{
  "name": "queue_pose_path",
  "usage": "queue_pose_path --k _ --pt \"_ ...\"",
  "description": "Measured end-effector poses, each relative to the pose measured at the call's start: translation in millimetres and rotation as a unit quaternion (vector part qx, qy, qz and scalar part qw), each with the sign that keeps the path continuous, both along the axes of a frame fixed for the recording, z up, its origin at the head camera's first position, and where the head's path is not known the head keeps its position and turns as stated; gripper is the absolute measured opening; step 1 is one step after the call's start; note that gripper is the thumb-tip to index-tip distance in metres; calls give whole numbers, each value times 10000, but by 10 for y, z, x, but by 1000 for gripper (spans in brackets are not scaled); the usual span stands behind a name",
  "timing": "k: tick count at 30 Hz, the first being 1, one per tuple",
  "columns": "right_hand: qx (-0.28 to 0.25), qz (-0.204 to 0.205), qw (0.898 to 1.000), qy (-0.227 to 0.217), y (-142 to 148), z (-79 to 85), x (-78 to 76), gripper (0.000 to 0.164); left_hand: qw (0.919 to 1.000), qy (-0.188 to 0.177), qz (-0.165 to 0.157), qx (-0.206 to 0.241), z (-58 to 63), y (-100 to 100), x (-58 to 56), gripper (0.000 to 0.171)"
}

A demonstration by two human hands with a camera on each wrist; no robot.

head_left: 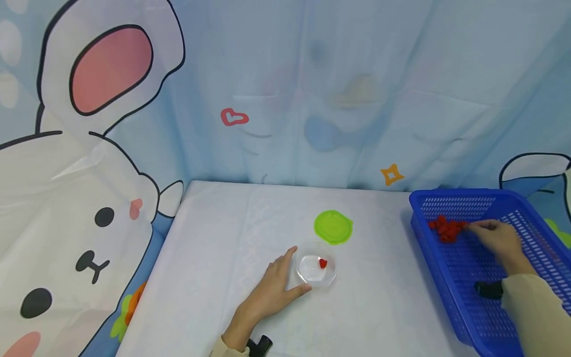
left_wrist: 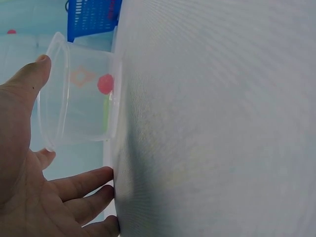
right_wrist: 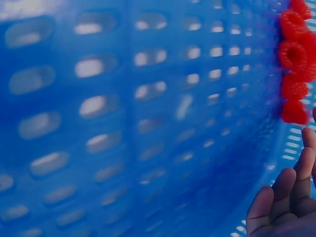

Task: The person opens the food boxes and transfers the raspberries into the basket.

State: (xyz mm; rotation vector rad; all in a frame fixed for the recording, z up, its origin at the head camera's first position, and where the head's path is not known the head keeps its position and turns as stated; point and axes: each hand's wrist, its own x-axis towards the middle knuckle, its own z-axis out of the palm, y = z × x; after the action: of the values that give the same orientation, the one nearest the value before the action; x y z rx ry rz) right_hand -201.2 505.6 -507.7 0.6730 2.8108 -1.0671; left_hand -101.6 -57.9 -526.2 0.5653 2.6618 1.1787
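A clear plastic cup (head_left: 308, 271) stands on the white table with one red raspberry (head_left: 323, 263) inside. My left hand (head_left: 273, 290) rests beside it, thumb and index finger spread at its rim. In the left wrist view the thumb (left_wrist: 37, 71) overlaps the cup's rim (left_wrist: 54, 98), and other fingertips rest on the cloth. My right hand (head_left: 497, 240) reaches into the blue basket (head_left: 468, 297), fingertips right at the edge of a pile of red raspberries (head_left: 447, 229). I cannot tell whether it pinches one. The right wrist view shows its fingers (right_wrist: 284, 185) just below the raspberries (right_wrist: 295, 86).
A bright green lid (head_left: 333, 227) lies flat just behind the cup. White cloth covers the table (head_left: 223, 248). A printed curtain (head_left: 285, 99) hangs along the back, with a rabbit drawing (head_left: 67, 223) at left. The basket's raised walls surround the right hand.
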Motion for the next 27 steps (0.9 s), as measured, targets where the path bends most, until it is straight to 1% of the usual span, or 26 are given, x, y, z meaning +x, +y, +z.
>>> queue_pose_path --k 3,5,9,11,13,17,20,22,24,27 --pt "-95 -20 9994 322 -95 141 18 60 10000 14 -4 -4 0 6 -2 93" --pt "-134 -52 9983 565 -215 292 35 61 10000 -13 3 -6 6 6 -4 93" --pt "-119 104 9953 957 -523 662 105 59 10000 -75 12 0 18 9 -6 94" --pt "-171 291 9933 1105 -696 844 166 55 9999 -100 18 9 22 12 -5 94" --pt "-241 489 9909 1233 -906 1015 241 55 9999 -105 20 1 25 12 -2 94" --pt "-293 964 9845 1433 -1329 1278 399 50 9999 -111 21 -4 23 6 -1 94" --pt "-402 1343 9771 1597 -1599 1385 493 40 10000 -86 20 -24 16 4 0 94" --pt "-513 1545 9711 1746 -1761 1416 533 34 10000 -57 21 -41 10 2 0 94" --pt "-666 1746 9644 1873 -1901 1416 560 30 10000 -37 19 -44 8 1 1 94" --pt "-756 1937 9571 2018 -2087 1376 585 27 10000 -21 9 -36 5 -1 2 94"
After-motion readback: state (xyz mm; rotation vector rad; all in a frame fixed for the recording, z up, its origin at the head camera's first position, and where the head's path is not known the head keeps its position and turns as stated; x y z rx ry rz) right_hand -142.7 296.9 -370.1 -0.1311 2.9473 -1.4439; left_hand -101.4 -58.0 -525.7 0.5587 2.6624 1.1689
